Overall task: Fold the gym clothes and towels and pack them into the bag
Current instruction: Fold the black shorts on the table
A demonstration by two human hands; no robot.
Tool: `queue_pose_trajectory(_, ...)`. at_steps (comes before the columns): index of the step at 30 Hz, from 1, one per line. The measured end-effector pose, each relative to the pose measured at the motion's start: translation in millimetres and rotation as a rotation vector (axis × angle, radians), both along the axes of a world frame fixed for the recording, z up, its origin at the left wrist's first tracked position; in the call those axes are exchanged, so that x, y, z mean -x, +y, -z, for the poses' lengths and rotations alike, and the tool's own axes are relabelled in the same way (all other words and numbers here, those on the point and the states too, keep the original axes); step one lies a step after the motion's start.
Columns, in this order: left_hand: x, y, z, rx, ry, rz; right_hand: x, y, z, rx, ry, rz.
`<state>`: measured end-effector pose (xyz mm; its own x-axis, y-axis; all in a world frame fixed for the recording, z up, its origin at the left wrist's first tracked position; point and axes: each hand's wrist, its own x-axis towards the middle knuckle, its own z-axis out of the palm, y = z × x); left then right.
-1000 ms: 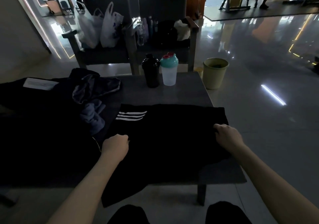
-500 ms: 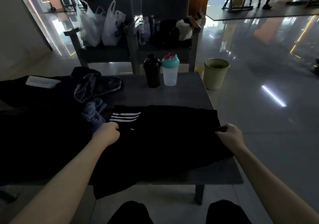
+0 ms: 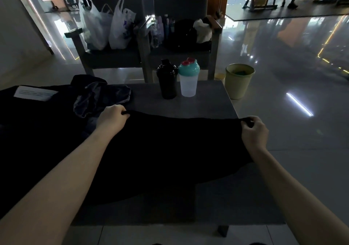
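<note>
Head view. A black garment (image 3: 179,146) lies spread over the near half of the tabletop (image 3: 207,101), its front edge hanging over. The left hand (image 3: 113,118) grips the garment's far left edge with curled fingers; the right hand (image 3: 254,131) pinches the far right corner. At left, touching the garment, lies a heap of dark clothes (image 3: 98,95). A black shaker bottle (image 3: 167,80) and a teal-lidded clear shaker (image 3: 188,82) stand side by side, lids on. On the floor beside the table stands a green bin (image 3: 238,86), something green inside. White plastic bags (image 3: 113,29) sit on a chair, contents unclear.
</note>
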<state>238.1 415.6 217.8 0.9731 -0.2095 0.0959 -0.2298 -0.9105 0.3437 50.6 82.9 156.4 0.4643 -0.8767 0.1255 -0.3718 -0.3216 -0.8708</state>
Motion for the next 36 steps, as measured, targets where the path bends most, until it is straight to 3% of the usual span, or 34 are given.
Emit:
queue_pose_trajectory(8,-47,-14,48,-0.003,0.028,-0.018,-39,-14,37,0.095,0.124,-0.003)
queue_pose_trajectory(13,-64,-10,80,-0.015,0.126,0.048,-40,-12,53,0.437,0.244,-0.05)
queue_pose_trajectory(15,-63,-9,86,-0.056,0.097,0.065,-44,-14,50,0.658,0.364,-0.097)
queue_pose_trajectory(17,-60,-7,89,-0.069,0.048,0.081,-49,-19,43,0.744,0.485,-0.137)
queue_pose_trajectory(19,-57,-4,88,-0.065,0.023,0.101,-54,-23,33,0.751,0.485,-0.144)
queue_pose_trajectory(22,-56,4,86,-0.011,0.048,0.111,-64,-26,24,0.76,0.321,-0.216)
queue_pose_trajectory(24,-57,7,85,0.013,0.064,0.099,-71,-26,27,0.631,0.288,-0.302)
queue_pose_trajectory(27,-58,11,83,0.01,0.039,0.098,-76,-27,36,0.48,0.389,-0.281)
queue_pose_trajectory(36,-78,11,77,-0.208,0.118,0.018,-84,-30,43,0.523,0.502,-0.17)
